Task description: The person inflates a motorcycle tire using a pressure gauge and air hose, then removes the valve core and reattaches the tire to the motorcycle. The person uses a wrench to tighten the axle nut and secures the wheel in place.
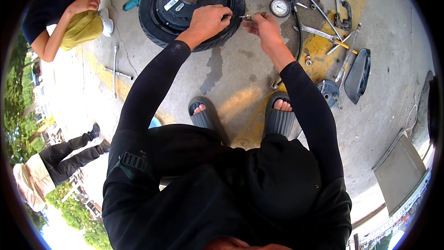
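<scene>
A black hub-motor wheel (159, 4) with a rubber tyre lies flat on the concrete in front of me. My left hand (208, 23) is over the wheel's near right side, its fingers curled closed; whatever they hold is hidden. Just beyond the tyre's right edge, my right hand (264, 28) pinches a small metal fitting (246, 17) between thumb and fingers. The fitting points toward my left hand. Beside my right hand lies a tyre inflator with a round pressure gauge (280, 7), and its black hose (300, 41) curves back toward my right foot.
Wrenches (317, 31), a metal bracket (343, 14), a dark cover (357, 76) and a round metal disc (327, 93) lie at the right. Leftward are a cross-shaped lug wrench (115, 71), a teal power tool (134, 1) and a crouching person in yellow trousers (85, 30).
</scene>
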`<state>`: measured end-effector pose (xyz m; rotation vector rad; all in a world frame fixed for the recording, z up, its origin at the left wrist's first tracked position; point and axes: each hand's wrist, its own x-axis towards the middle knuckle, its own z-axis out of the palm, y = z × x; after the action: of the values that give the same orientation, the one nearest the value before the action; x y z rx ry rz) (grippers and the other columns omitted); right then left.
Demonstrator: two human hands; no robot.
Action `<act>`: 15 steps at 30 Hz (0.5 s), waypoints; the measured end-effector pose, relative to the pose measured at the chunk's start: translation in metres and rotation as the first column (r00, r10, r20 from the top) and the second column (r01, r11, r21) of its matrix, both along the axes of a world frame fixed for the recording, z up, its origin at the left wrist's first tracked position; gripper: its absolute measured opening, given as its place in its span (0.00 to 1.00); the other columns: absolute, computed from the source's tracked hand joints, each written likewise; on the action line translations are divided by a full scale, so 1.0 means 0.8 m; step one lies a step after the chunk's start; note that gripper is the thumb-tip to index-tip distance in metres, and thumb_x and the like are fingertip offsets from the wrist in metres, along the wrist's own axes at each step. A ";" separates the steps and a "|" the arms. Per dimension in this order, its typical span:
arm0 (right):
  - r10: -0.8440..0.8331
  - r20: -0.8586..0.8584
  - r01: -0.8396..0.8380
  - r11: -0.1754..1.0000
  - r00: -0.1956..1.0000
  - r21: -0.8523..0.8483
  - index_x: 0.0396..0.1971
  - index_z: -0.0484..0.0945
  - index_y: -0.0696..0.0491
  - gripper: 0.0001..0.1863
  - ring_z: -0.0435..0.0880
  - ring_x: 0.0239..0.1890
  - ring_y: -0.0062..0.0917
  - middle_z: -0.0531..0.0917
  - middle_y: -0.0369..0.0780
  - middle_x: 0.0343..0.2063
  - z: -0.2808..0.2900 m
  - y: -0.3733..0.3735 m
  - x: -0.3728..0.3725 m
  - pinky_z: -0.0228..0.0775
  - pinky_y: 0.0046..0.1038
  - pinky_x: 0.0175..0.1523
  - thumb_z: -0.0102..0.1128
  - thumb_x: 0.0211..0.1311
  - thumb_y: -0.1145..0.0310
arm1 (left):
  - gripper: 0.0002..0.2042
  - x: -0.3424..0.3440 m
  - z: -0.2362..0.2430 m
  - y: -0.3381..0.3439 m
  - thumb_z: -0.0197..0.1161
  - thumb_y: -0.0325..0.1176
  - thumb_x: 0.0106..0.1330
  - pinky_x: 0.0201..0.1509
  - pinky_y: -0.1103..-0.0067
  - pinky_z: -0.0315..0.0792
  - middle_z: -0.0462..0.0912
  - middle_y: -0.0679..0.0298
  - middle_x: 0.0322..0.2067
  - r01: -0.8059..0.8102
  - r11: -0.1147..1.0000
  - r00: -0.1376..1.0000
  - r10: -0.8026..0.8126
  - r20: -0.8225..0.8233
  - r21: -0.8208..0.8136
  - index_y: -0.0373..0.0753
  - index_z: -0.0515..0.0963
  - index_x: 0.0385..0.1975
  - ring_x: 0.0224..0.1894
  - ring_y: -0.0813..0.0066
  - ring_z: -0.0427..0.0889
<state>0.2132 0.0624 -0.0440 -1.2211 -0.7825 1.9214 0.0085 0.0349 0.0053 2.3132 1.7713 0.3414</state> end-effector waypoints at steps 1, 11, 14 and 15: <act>0.000 0.158 -0.010 0.998 0.987 0.066 0.44 0.77 0.60 0.09 0.90 0.35 0.31 0.87 0.48 0.44 0.006 0.000 -0.003 0.80 0.32 0.38 0.57 0.68 0.72 | 0.08 -0.001 0.000 0.000 0.65 0.38 0.65 0.43 0.65 0.79 0.86 0.65 0.37 0.005 1.000 1.000 -0.006 -0.012 -0.018 0.45 0.86 0.38 0.40 0.58 0.86; -0.023 0.278 -0.085 0.926 0.960 0.368 0.44 0.75 0.61 0.09 0.89 0.27 0.30 0.85 0.44 0.31 -0.008 -0.009 -0.040 0.78 0.31 0.35 0.50 0.75 0.70 | 0.08 -0.019 0.008 0.010 0.66 0.39 0.65 0.42 0.65 0.77 0.87 0.62 0.37 0.109 0.985 0.994 -0.106 0.033 -0.131 0.44 0.85 0.39 0.41 0.56 0.85; 0.070 0.359 -0.226 0.880 0.931 0.417 0.47 0.76 0.61 0.11 0.87 0.27 0.27 0.84 0.43 0.30 -0.011 0.001 -0.028 0.78 0.29 0.35 0.48 0.76 0.70 | 0.08 -0.021 0.005 0.011 0.67 0.38 0.64 0.42 0.65 0.77 0.88 0.61 0.36 0.101 0.985 0.994 -0.096 0.043 -0.137 0.44 0.85 0.39 0.41 0.56 0.86; 0.077 0.430 -0.314 0.798 0.900 0.514 0.48 0.76 0.61 0.12 0.86 0.28 0.26 0.84 0.42 0.30 -0.015 0.001 -0.026 0.78 0.29 0.35 0.48 0.77 0.70 | 0.08 -0.021 0.003 0.013 0.68 0.37 0.63 0.42 0.65 0.77 0.88 0.61 0.36 0.097 0.986 0.995 -0.092 0.045 -0.135 0.44 0.86 0.39 0.41 0.56 0.86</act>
<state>0.1924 0.0633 -0.0564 -1.1650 -1.6306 1.4190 -0.0087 0.0453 0.0078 2.2691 1.6075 0.2383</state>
